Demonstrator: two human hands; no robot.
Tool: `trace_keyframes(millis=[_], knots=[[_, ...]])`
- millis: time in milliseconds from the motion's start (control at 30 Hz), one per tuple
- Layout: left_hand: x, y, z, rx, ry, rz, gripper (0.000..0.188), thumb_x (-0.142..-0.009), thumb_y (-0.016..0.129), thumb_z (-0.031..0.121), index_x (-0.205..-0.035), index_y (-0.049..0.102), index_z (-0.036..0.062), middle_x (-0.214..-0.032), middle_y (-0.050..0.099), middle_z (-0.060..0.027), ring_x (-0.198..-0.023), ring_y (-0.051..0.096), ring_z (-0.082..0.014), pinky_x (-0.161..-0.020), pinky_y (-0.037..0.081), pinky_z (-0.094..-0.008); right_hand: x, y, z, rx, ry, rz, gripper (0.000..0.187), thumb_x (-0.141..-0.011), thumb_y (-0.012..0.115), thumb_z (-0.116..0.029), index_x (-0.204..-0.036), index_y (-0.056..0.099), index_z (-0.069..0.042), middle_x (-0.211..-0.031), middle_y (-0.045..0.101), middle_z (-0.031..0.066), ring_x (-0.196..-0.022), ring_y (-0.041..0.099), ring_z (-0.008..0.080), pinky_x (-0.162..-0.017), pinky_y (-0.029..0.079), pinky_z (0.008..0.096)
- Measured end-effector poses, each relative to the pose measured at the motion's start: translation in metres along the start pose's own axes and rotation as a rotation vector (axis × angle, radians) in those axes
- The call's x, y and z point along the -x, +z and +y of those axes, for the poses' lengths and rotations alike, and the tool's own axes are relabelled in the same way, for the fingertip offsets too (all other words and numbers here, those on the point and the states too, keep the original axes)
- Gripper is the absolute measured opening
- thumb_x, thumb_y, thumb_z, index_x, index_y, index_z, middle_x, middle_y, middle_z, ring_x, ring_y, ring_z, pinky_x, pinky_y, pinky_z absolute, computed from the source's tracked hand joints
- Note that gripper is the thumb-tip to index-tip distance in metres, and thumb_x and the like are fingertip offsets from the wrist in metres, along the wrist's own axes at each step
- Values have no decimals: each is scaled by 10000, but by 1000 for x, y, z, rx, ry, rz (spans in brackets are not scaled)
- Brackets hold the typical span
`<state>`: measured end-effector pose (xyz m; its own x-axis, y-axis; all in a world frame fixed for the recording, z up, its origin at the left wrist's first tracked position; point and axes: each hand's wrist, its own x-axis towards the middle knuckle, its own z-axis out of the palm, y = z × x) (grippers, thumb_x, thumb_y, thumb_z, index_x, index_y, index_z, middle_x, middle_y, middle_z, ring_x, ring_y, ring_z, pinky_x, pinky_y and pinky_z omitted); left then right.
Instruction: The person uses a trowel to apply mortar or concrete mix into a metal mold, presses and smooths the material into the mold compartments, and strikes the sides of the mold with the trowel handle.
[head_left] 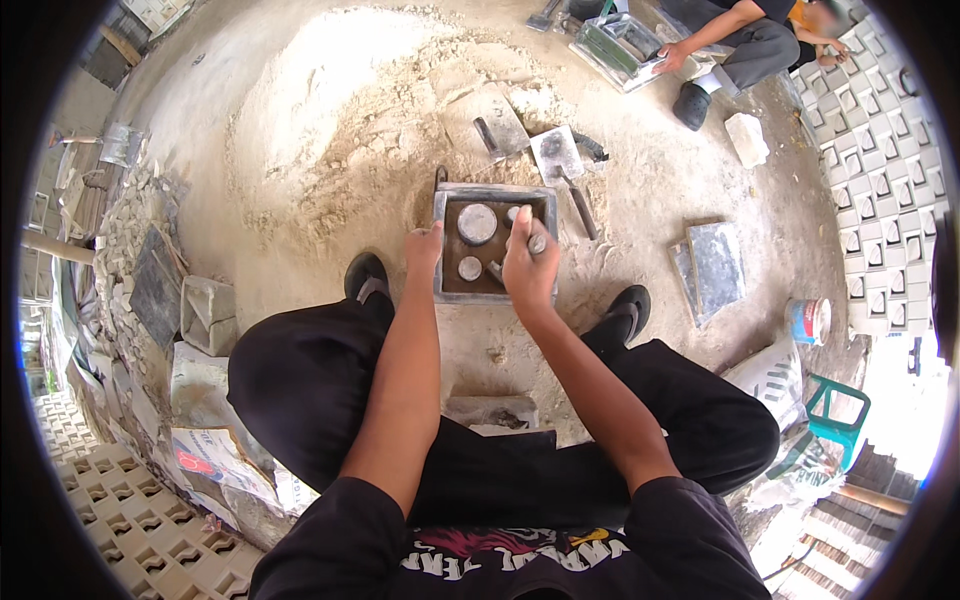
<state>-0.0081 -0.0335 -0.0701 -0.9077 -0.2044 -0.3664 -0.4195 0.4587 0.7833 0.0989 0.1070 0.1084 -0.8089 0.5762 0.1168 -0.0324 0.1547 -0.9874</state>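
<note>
A rectangular grey metal mould box (478,297) lies on the ground between my feet. Inside it, round grey discs, a large one (477,224) and a smaller one (470,268) among them, sit in brown material. My left hand (424,252) grips the box's left wall. Over the right side of the box, my right hand (530,265) is closed around a short rod-like tool (537,243) with a rounded end. The tool's other parts are mostly hidden by my fingers, and part of another round piece shows behind my thumb.
Beyond the box lie a trowel (578,205), flat metal plates (557,155) and heaped pale sand (350,130). Flat slabs (716,262) and a paint tin (810,321) are at right. At far right, a person's hand (672,57) touches another mould (612,52). Rubble (150,205) lines the left.
</note>
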Motion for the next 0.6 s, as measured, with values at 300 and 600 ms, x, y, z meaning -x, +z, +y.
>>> trace_keyframes(millis=[300, 600], knots=[[10, 4, 1, 11, 26, 52, 458, -808, 683, 408, -701, 646, -36, -712, 659, -194, -721, 658, -318, -695, 485, -412, -34, 18, -14, 33, 70, -150, 468, -969, 544, -282, -616, 425, 1, -543, 321, -4, -569, 288, 83, -486, 293, 306], [2, 2, 0, -5, -16, 12, 438, -821, 677, 408, -767, 663, -27, -745, 667, -175, -727, 650, -304, -696, 476, -408, -53, 13, -26, -3, 222, -576, 211, -903, 619, -163, -847, 684, 30, -651, 598, 10, -643, 489, 65, -585, 427, 265]])
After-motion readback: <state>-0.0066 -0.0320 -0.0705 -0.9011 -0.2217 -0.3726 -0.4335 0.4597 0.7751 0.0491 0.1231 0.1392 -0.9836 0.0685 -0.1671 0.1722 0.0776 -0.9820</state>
